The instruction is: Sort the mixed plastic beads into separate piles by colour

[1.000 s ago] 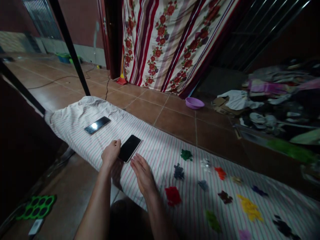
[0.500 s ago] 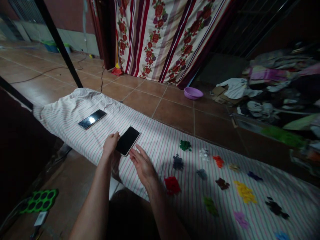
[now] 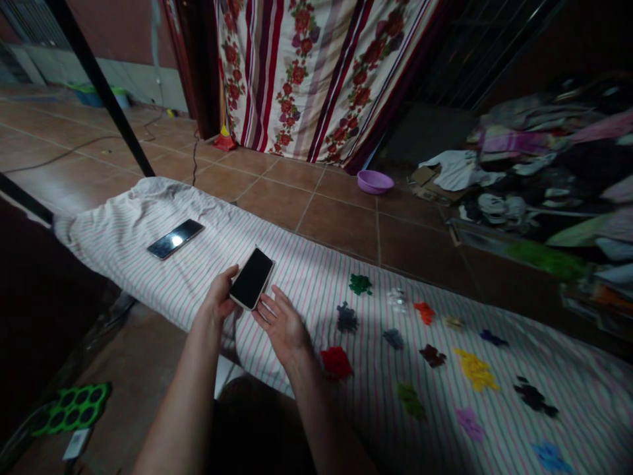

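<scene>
A phone with a dark screen (image 3: 252, 278) is tilted between my two hands, over the striped cloth (image 3: 297, 264). My left hand (image 3: 221, 295) grips its left edge, with the thumb along the side. At its lower right edge is my right hand (image 3: 281, 323), palm up, fingers spread and fingertips at the phone's bottom corner. A second phone (image 3: 176, 239) lies flat on the cloth to the left, its screen reflecting a bright light. Small piles of coloured pieces lie to the right, among them red (image 3: 337, 363), green (image 3: 361, 284) and yellow (image 3: 475, 369).
Beyond the cloth are a tiled floor (image 3: 336, 223), a purple basin (image 3: 374, 182) and a flowered curtain (image 3: 297, 79). Clothes and shoes (image 3: 499, 208) are heaped at the right. A green holder with round openings (image 3: 73, 409) sits at lower left. A black pole (image 3: 101, 86) rises at upper left.
The view has shifted slightly, moving most of the scene a little left. My left hand has closed further round the phone's left edge. My right hand stays at its lower corner.
</scene>
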A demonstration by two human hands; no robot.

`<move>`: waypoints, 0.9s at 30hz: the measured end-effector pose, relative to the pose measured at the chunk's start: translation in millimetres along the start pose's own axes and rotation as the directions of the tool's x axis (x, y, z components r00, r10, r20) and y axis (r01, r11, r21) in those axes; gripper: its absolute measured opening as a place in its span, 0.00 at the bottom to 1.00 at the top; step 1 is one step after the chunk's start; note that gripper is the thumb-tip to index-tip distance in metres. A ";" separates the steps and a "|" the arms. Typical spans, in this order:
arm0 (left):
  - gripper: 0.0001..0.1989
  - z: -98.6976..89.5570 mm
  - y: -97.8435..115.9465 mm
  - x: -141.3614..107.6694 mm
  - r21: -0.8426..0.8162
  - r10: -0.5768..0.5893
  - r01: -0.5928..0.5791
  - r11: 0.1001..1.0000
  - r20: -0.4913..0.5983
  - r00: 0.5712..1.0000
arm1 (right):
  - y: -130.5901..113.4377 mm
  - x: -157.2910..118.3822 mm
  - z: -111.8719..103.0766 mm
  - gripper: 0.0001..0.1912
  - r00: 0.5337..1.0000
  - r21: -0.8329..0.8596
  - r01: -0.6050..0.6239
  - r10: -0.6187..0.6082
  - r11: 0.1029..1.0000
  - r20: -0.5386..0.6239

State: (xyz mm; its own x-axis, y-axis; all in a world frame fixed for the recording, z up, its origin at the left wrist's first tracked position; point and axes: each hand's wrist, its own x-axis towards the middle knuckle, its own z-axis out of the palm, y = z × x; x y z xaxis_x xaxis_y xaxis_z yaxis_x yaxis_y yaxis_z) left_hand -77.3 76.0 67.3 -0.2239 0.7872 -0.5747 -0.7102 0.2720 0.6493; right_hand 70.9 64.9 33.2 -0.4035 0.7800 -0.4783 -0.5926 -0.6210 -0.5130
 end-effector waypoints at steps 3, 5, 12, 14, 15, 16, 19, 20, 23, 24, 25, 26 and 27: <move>0.12 4.3 -3.1 -1.7 -0.051 -0.080 0.083 0.995 0.060 0.995 | -1.9 -3.5 2.5 0.24 1.000 0.012 0.011 -0.011 1.000 -0.008; 0.12 6.8 -6.0 -2.7 -0.092 -0.098 0.106 0.990 0.091 0.991 | -3.2 -5.8 3.2 0.23 1.000 0.009 0.030 -0.030 1.000 -0.006; 0.09 11.2 -13.7 -0.4 -0.223 -0.105 0.115 0.968 0.059 0.993 | -3.2 -2.2 -8.4 0.18 0.992 0.001 0.109 -0.109 0.994 0.056; 0.09 12.3 -13.6 -1.4 -0.263 -0.089 0.104 0.959 0.070 0.994 | -3.1 0.0 -10.9 0.16 0.989 0.006 0.127 -0.127 0.992 0.076; 0.09 12.9 -13.3 -2.5 -0.284 -0.077 0.099 0.954 0.088 0.993 | -3.3 0.6 -11.1 0.16 0.987 0.004 0.136 -0.136 0.991 0.082; 0.09 13.5 -12.8 -4.0 -0.306 -0.064 0.095 0.947 0.109 0.992 | -3.6 0.9 -10.5 0.16 0.986 -0.001 0.147 -0.147 0.989 0.082; 0.11 15.0 -11.6 -8.0 -0.385 -0.040 0.104 0.917 0.170 0.985 | -4.2 0.3 -5.4 0.17 0.980 -0.022 0.188 -0.186 0.982 0.073; 0.12 15.3 -11.5 -8.8 -0.410 -0.034 0.111 0.905 0.191 0.981 | -4.0 0.1 -3.5 0.17 0.978 -0.029 0.198 -0.196 0.980 0.070; 0.11 15.8 -13.3 -8.3 -0.481 -0.005 0.108 0.870 0.210 0.978 | -3.6 0.7 -0.5 0.15 0.979 -0.045 0.190 -0.186 0.981 0.087; 0.11 15.8 -14.3 -7.7 -0.507 0.008 0.093 0.857 0.194 0.981 | -4.3 1.3 -0.6 0.15 0.978 -0.063 0.185 -0.178 0.981 0.108; 0.10 15.7 -15.3 -7.1 -0.534 0.021 0.075 0.842 0.171 0.985 | -5.9 1.8 -1.1 0.15 0.976 -0.095 0.183 -0.170 0.978 0.138; 0.09 15.5 -16.0 -6.9 -0.561 0.032 0.060 0.825 0.151 0.988 | -8.1 2.2 -1.7 0.15 0.972 -0.136 0.181 -0.156 0.974 0.174; 0.08 15.2 -16.3 -7.1 -0.586 0.041 0.051 0.809 0.142 0.989 | -10.9 2.3 -2.2 0.16 0.967 -0.179 0.182 -0.143 0.967 0.211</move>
State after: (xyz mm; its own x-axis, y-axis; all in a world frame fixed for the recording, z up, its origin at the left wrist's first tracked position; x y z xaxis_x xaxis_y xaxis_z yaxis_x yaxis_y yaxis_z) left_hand -54.0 74.3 68.5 -0.1553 0.8683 -0.4710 -0.9769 -0.0643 0.2037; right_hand 77.9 73.3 36.1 -0.4526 0.8591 -0.2388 -0.5215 -0.4723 -0.7107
